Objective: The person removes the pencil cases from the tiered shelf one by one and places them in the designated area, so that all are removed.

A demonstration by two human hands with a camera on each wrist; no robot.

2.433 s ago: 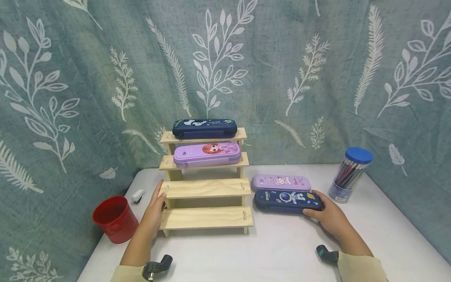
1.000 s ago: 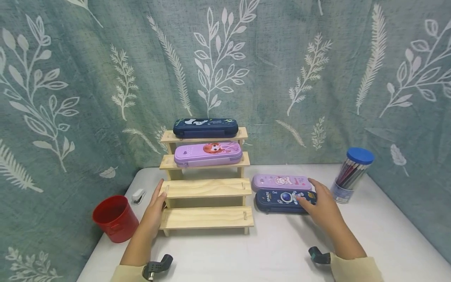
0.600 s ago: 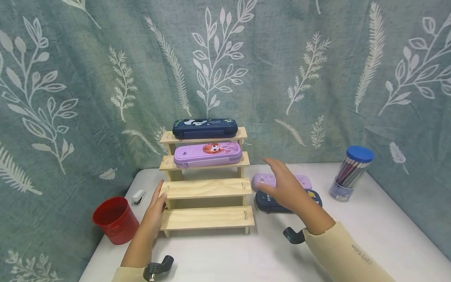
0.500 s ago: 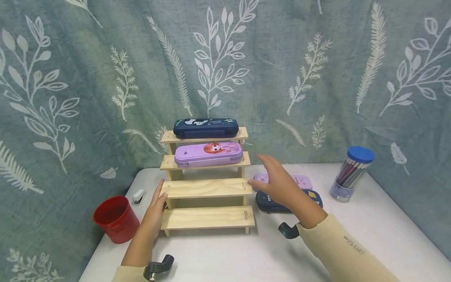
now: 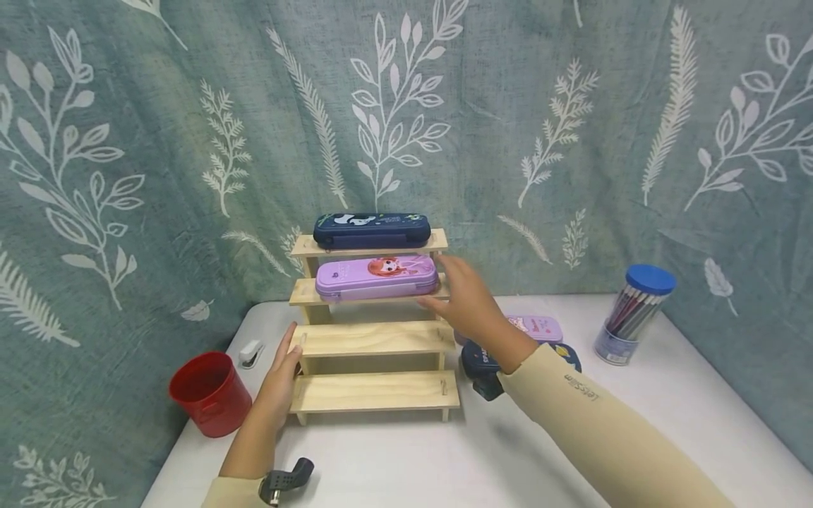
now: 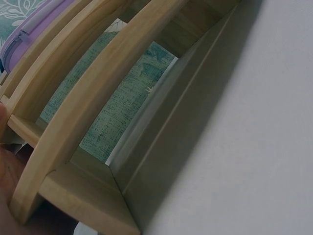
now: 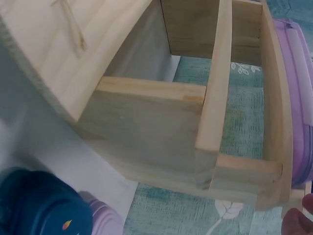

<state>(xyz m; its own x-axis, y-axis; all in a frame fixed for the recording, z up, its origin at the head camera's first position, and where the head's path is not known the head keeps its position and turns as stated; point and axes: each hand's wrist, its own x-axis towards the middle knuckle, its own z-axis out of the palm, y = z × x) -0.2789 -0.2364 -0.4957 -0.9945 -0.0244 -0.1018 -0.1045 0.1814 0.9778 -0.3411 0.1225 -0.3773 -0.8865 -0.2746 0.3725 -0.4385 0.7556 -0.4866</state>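
My left hand [image 5: 277, 381] holds the left side of a stepped wooden rack [image 5: 375, 391]; its hidden fingers cannot be made out. On the rack's second tier from the top lies a purple pencil case [image 5: 356, 277] with a red-haired girl printed on it. My right hand [image 5: 473, 303] is at this case's right end, thumb in front and fingers towards the back, spread apart. In the right wrist view fingertips [image 7: 297, 221] show beside the purple case [image 7: 298, 98]. A dark blue panda pencil case [image 5: 371, 231] lies on the top tier.
Right of the rack, a navy space pencil case [image 5: 565, 355] and a pink pencil case [image 5: 543, 327] lie on the white table [image 5: 406, 466], partly behind the right arm. A blue-lidded tub of pencils [image 5: 625, 317] stands beyond. At left are a red bucket [image 5: 212, 398] and a small white stapler [image 5: 250, 353].
My right hand has left the navy pencil case and moved left and away from me to the right end of the purple case. The left hand has stayed at the rack.
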